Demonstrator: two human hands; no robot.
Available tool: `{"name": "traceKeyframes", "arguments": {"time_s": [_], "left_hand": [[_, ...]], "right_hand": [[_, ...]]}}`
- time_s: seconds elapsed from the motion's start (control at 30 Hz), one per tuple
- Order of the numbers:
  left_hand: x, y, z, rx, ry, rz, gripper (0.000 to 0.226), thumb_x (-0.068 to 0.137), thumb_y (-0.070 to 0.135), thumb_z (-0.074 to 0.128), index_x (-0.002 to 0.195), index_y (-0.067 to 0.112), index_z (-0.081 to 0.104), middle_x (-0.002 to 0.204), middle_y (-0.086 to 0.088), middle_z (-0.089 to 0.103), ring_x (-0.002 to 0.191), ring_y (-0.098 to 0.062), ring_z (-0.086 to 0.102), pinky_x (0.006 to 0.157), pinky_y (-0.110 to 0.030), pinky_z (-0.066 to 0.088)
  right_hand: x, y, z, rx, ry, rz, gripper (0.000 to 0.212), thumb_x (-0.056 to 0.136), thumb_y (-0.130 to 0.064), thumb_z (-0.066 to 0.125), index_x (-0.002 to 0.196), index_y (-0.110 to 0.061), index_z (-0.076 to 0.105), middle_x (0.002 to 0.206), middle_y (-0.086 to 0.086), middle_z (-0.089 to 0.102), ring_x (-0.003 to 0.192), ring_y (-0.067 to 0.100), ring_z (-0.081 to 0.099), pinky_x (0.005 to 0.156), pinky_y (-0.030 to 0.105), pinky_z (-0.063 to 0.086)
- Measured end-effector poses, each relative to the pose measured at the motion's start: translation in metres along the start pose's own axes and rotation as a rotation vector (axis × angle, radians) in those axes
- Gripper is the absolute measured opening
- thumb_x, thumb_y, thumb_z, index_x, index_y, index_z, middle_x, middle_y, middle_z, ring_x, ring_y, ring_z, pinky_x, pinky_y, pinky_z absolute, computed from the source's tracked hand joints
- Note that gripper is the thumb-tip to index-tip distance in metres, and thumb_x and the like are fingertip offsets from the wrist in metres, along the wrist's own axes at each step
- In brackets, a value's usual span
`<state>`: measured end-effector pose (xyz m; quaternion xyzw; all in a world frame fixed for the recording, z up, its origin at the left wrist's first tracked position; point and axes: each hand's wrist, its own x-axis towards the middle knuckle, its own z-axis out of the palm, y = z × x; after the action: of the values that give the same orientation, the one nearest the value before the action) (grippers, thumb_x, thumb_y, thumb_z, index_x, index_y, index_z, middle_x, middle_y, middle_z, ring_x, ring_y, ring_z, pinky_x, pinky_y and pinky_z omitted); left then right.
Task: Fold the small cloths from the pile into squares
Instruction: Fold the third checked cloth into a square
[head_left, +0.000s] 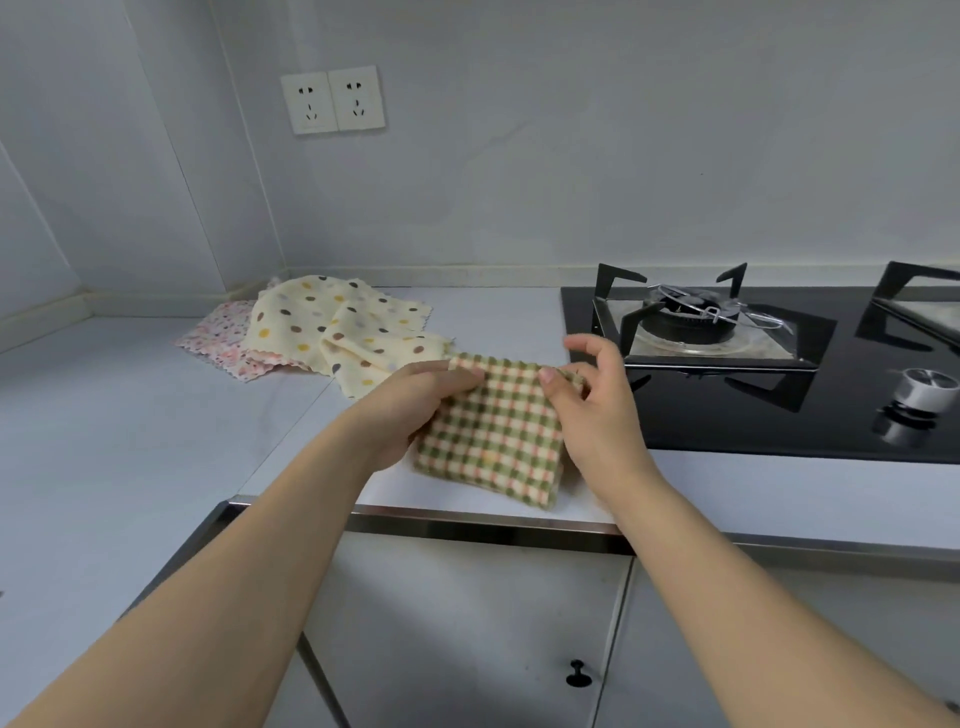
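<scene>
Two bare forearms reach up from the bottom of the frame to a folded green-and-pink checked cloth (493, 431) lying near the front edge of the white tabletop (130, 415), centre frame; the left hand (410, 410) grips the cloth's left edge, thumb on top at the upper left corner; the right hand (597, 405) pinches the upper right corner between thumb and fingers, its forefinger lifted and curled. Behind, toward the upper left, a cream polka-dot cloth (332, 327) lies crumpled over a pink floral cloth (223, 338); these two touch. At right sits a black glass gas hob (727, 415); on the wall, a white double socket (332, 98).
</scene>
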<state>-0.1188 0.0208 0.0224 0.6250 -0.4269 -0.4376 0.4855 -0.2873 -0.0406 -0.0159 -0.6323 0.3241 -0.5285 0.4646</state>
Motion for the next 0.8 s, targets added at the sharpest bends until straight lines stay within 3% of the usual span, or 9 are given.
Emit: {"name": "traceKeyframes", "arguments": {"time_s": [0.17, 0.27, 0.33, 0.4, 0.57, 0.67, 0.8], "left_hand": [[0.004, -0.014, 0.020, -0.299, 0.114, 0.276, 0.021, 0.094, 0.026, 0.061, 0.110, 0.012, 0.060, 0.103, -0.001, 0.071, 0.097, -0.022, 0.066, 0.093, -0.046, 0.052], [0.004, -0.021, 0.032, -0.309, 0.184, 0.371, 0.022, 0.094, 0.030, 0.061, 0.110, 0.015, 0.057, 0.105, -0.001, 0.068, 0.101, -0.021, 0.063, 0.098, -0.048, 0.049], [0.003, -0.023, 0.036, -0.276, 0.211, 0.422, 0.015, 0.096, 0.032, 0.058, 0.101, 0.019, 0.056, 0.100, 0.001, 0.065, 0.096, -0.018, 0.062, 0.094, -0.043, 0.050], [0.002, -0.023, 0.038, -0.217, 0.239, 0.427, 0.021, 0.098, 0.039, 0.052, 0.099, 0.018, 0.052, 0.092, 0.004, 0.061, 0.088, -0.012, 0.058, 0.085, -0.036, 0.050], [0.004, -0.025, 0.042, 0.004, 0.344, 0.396, 0.035, 0.098, 0.046, 0.047, 0.083, 0.015, 0.052, 0.072, 0.012, 0.049, 0.063, 0.002, 0.046, 0.060, -0.014, 0.042], [0.005, -0.026, 0.042, 0.068, 0.360, 0.411, 0.033, 0.100, 0.042, 0.046, 0.084, 0.013, 0.048, 0.075, 0.009, 0.045, 0.063, 0.001, 0.043, 0.058, -0.012, 0.039], [0.005, -0.027, 0.040, 0.068, 0.390, 0.484, 0.028, 0.102, 0.033, 0.044, 0.079, 0.017, 0.040, 0.070, 0.011, 0.039, 0.060, 0.000, 0.037, 0.055, -0.015, 0.035]], "right_hand": [[0.003, 0.000, -0.003, 0.120, 0.167, 0.107, 0.051, 0.093, -0.044, 0.055, 0.137, -0.027, 0.038, 0.089, -0.008, 0.063, 0.090, 0.008, 0.062, 0.086, 0.029, 0.049], [0.003, -0.002, 0.004, -0.022, 0.136, 0.102, 0.047, 0.093, -0.054, 0.047, 0.113, -0.014, 0.059, 0.092, -0.006, 0.066, 0.086, 0.011, 0.063, 0.072, 0.027, 0.050], [0.001, -0.001, 0.007, -0.135, 0.094, 0.074, 0.055, 0.094, -0.058, 0.042, 0.096, -0.007, 0.061, 0.090, 0.009, 0.068, 0.082, 0.025, 0.065, 0.072, 0.041, 0.055], [0.002, 0.000, 0.007, -0.146, 0.099, 0.058, 0.049, 0.096, -0.054, 0.039, 0.097, -0.008, 0.057, 0.094, 0.015, 0.066, 0.082, 0.028, 0.063, 0.076, 0.048, 0.054], [0.002, -0.002, 0.004, -0.118, 0.104, 0.009, 0.023, 0.100, -0.039, 0.041, 0.113, -0.020, 0.044, 0.099, -0.011, 0.058, 0.089, 0.004, 0.058, 0.078, 0.027, 0.050], [0.001, -0.002, 0.003, -0.112, 0.113, -0.003, 0.023, 0.101, -0.037, 0.042, 0.117, -0.020, 0.041, 0.101, -0.010, 0.056, 0.090, 0.004, 0.057, 0.076, 0.023, 0.049], [0.000, -0.004, 0.004, -0.165, 0.135, 0.011, 0.031, 0.100, -0.045, 0.034, 0.111, -0.018, 0.046, 0.089, -0.010, 0.056, 0.077, 0.002, 0.054, 0.065, 0.020, 0.045]]}}
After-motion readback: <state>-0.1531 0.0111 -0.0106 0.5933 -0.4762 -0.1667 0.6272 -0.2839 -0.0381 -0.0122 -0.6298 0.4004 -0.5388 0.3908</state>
